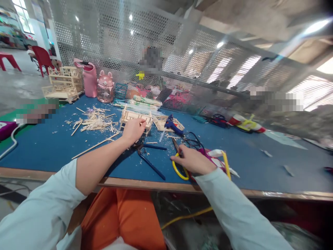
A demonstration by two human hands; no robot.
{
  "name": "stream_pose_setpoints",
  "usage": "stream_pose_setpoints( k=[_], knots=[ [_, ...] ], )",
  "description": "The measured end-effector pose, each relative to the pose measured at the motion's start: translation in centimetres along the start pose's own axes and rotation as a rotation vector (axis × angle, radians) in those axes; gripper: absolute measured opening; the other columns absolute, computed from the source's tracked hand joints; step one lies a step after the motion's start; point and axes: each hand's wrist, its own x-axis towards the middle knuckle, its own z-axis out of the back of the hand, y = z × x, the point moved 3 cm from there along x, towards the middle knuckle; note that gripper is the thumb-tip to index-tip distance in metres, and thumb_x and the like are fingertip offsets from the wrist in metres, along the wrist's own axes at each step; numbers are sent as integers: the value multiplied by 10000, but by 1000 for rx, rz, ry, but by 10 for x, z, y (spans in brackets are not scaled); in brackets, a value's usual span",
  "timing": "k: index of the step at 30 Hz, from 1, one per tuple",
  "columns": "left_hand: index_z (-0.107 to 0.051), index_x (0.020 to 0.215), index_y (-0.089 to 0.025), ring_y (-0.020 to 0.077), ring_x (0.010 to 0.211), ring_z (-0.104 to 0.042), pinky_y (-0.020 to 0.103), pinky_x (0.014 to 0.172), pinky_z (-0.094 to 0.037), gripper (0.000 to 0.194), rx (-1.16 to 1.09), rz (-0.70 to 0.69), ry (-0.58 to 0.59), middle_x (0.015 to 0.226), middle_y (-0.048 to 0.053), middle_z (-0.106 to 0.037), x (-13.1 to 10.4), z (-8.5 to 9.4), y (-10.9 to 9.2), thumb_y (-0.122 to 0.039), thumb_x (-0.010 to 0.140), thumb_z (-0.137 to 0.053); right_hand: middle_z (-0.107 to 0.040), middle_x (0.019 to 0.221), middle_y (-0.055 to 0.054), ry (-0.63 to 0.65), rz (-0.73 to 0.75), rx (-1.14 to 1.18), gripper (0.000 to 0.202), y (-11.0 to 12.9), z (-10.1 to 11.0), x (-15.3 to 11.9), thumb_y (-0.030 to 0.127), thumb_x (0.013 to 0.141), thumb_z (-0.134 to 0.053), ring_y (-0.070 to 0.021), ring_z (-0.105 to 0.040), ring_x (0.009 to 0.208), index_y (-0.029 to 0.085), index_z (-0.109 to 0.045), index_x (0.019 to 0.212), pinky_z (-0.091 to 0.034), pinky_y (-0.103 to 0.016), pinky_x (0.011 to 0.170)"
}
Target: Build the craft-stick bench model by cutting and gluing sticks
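My left hand (134, 131) is closed in a pinch in front of a small wooden stick-built model (130, 116). Whatever sits between its fingertips is too small to make out. My right hand (194, 159) is closed on a pair of scissors with yellow handles (180, 173), whose dark blades point away from me. Between the hands lie blue-handled pliers (152, 165) with their handles spread. Just beyond, a blue glue gun (174, 125) rests by a flat wooden lattice piece (162, 123).
Loose sticks and scraps (96, 121) litter the blue tabletop (52, 146) at left. Behind stand a larger wooden model (65, 83), a pink bottle (90, 80) and a clear pink-lidded bottle (105, 88). Perforated metal panelling (109, 45) borders the far side. A black cord (195, 140) curls near my right hand.
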Motion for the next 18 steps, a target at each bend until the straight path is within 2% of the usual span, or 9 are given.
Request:
stream_pose_setpoints(
  k=[4, 8, 11, 14, 18],
  knots=[
    [-658, 975, -138, 141, 549, -601, 244, 607, -447, 306, -39, 11, 80, 696, 56, -685, -7, 0, 1, -283, 861, -413, -668, 779, -53, -33, -6, 117, 303, -5, -16, 2, 465, 796, -531, -193, -615, 692, 198, -508, 936, -375, -257, 585],
    [-614, 705, -157, 110, 415, -531, 212, 480, -406, 292, -84, -4, 329, 547, 5, -626, -24, -3, -5, -265, 846, -381, -667, 763, -61, -51, -34, 162, 303, -16, -14, 0, 419, 802, -523, -191, -615, 683, 177, -526, 984, -390, -257, 589],
    [-553, 565, -168, 101, 405, -506, 203, 456, -375, 336, -98, -61, 488, 511, -4, -599, -34, -6, -14, -281, 839, -395, -671, 782, -76, 10, -58, 100, 388, -20, -13, -8, 413, 781, -559, -211, -628, 709, 150, -526, 1064, -391, -266, 597],
    [-585, 587, -163, 106, 514, -518, 205, 516, -364, 311, -88, -121, 491, 570, 2, -609, -36, -5, -20, -286, 830, -434, -674, 772, -59, 69, -35, 90, 419, -20, -13, -13, 386, 797, -552, -205, -638, 714, 152, -512, 1142, -388, -258, 589],
    [-630, 649, -152, 113, 567, -482, 221, 554, -348, 297, -78, -130, 353, 584, -7, -580, -28, 2, -17, -329, 824, -467, -694, 816, -81, 75, -65, 45, 467, -15, -7, -16, 351, 790, -581, -219, -655, 759, 135, -503, 1197, -389, -258, 593]
  ],
)
